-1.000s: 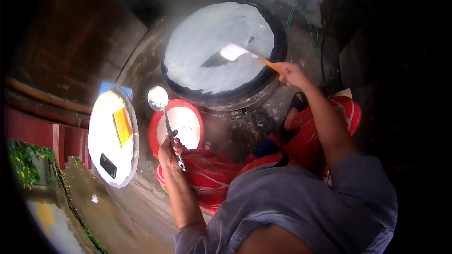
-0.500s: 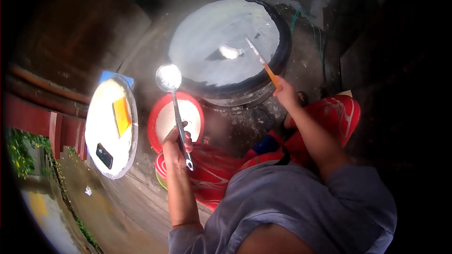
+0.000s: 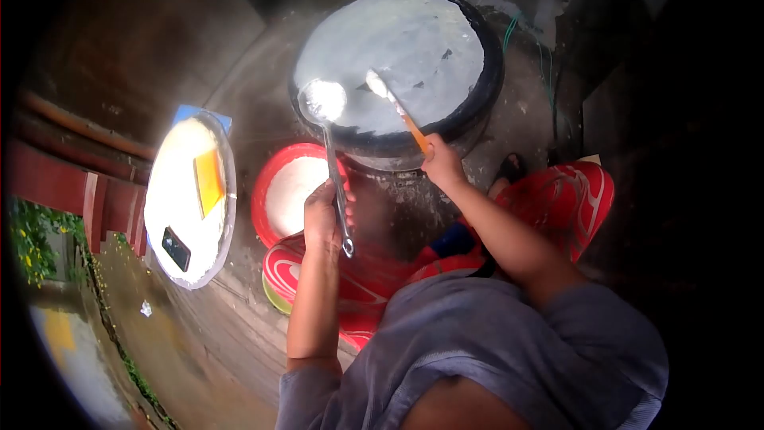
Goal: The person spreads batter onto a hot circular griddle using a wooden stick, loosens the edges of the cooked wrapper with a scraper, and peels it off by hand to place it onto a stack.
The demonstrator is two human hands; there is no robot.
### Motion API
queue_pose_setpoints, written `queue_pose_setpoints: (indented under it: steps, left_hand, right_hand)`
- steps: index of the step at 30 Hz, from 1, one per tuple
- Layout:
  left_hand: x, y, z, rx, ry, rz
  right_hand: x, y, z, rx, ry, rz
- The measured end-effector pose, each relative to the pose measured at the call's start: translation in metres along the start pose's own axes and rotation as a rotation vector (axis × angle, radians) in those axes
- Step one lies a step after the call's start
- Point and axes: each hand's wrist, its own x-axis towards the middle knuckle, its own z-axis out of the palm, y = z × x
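Observation:
My left hand [image 3: 322, 219] is closed around the handle of a metal ladle [image 3: 331, 155]. Its bright bowl, white in the glare, hangs over the left edge of a large round griddle [image 3: 398, 40] with a dark rim. In my right hand [image 3: 443, 163] is an orange-handled spatula [image 3: 410, 126] with a narrow blade. A white lump [image 3: 376, 82] clings to the blade's tip, above the pale griddle surface. Below my left hand's ladle sits a red basin [image 3: 259, 199] holding white batter [image 3: 293, 197]; the ladle and hand cover part of its right side.
To the left stands a round tray [image 3: 228, 223] with a bright white surface, a yellow-orange flat item [image 3: 208, 183] and a phone [image 3: 176, 249] on it. Red patterned cloth [image 3: 577, 207] covers my legs. Green cords [image 3: 510, 32] hang right of the griddle.
The ladle has moved right, from above the basin to the griddle's left edge. The spatula has shifted left, and the white lump from the griddle now sits on its tip.

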Motion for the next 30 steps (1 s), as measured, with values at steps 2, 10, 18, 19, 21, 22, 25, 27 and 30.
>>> queue_pose_setpoints:
  steps: [2, 10, 18, 19, 21, 22, 25, 27, 30]
  left_hand:
    - [0.016, -0.005, 0.002, 0.034, 0.004, 0.014]
    - [0.063, -0.017, 0.029, 0.220, 0.118, 0.049]
    - [0.072, 0.011, 0.005, -0.775, -0.316, -0.335]
    - [0.063, 0.020, -0.002, -1.095, -0.535, -0.447]
    - [0.041, 0.032, -0.002, -1.256, -0.709, -0.433]
    - [0.036, 0.035, -0.005, -1.254, -0.724, -0.396]
    - [0.020, 0.054, -0.019, -1.225, -0.746, -0.297]
    - [0.012, 0.067, -0.041, -1.116, -0.729, -0.277]
    - [-0.005, 0.078, -0.087, -0.937, -0.491, -0.272]
  right_hand:
    - [0.013, -0.012, 0.003, 0.103, -0.043, 0.027]
    - [-0.010, -0.028, 0.000, -0.080, 0.045, 0.039]
    - [0.009, -0.057, -0.009, 0.212, 0.005, -0.263]
    - [0.011, -0.060, -0.020, 0.314, -0.006, -0.195]
    - [0.022, -0.067, -0.040, 0.384, -0.021, 0.179]
    - [0.039, -0.038, -0.030, 0.238, 0.103, 0.091]
    - [0.040, -0.012, -0.004, -0.050, 0.061, -0.015]
    - [0.005, -0.031, -0.002, 0.003, -0.392, -0.178]
    - [-0.011, -0.043, -0.019, 0.094, -0.707, -0.103]
